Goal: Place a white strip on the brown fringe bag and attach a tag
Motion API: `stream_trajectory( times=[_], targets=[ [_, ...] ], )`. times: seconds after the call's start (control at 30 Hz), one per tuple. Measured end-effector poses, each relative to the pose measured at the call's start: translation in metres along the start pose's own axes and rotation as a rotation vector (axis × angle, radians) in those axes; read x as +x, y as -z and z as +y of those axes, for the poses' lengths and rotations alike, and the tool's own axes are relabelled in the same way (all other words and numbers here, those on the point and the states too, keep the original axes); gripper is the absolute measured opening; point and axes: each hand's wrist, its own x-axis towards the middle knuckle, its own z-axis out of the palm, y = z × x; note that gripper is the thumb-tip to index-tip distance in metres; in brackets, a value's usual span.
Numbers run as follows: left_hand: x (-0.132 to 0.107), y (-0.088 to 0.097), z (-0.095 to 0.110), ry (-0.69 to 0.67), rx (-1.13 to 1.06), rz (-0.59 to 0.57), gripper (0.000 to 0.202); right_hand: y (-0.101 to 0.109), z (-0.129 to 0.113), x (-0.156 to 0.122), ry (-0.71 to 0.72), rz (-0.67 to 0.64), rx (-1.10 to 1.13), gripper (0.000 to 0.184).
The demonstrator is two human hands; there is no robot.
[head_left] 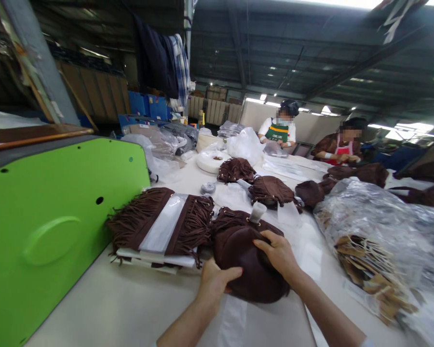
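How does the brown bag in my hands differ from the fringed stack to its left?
The bag looks rounded and full, while the stack is flat and layered. The bag shows a smooth face; the stack has long fringe along both sides, with a pale strip across its middle. Your left hand and right hand hold the bag; the stack lies on the table. Both are dark brown.

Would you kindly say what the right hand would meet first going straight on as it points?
The right hand touches the dark brown, rounded, leather-like bag, which comes first; beyond it, probably the stack of brown fringed pieces, though depth is unclear.
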Motion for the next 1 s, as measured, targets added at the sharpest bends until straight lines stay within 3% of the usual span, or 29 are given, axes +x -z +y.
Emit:
stream_trajectory(
  times=[0.2, 0.4, 0.53, 0.63, 0.77, 0.93, 1.0],
  targets=[
    [0.008, 0.001, 0.001, 0.025, 0.190, 0.059, 0.041, 0.013, -0.003, -0.003, 0.062, -0.152, -0.016, 0.021],
    [0.008, 0.002, 0.004, 0.048, 0.222, -0.001, 0.034, 0.031, -0.008, -0.014, 0.134, -0.340, -0.130, 0.071],
    [0.005, 0.006, 0.005, 0.059, 0.279, -0.053, 0.026, 0.025, -0.006, -0.022, 0.184, -0.281, -0.296, 0.062],
    [0.002, 0.012, 0.010, 0.028, 0.395, -0.037, 0.031, 0.016, -0.001, -0.027, 0.239, -0.242, -0.358, 0.055],
    [-0.007, 0.020, 0.018, -0.160, 0.667, 0.117, 0.040, 0.009, 0.006, -0.032, 0.340, -0.210, -0.400, 0.057],
    [-0.015, 0.019, 0.034, -0.711, 1.398, 0.181, 0.052, 0.015, 0.006, -0.032, 0.453, -0.195, -0.438, 0.049],
    [-0.013, 0.017, 0.047, -0.864, 1.618, 0.197, 0.056, 0.020, 0.002, -0.031, 0.488, -0.203, -0.450, 0.047]
  ],
)
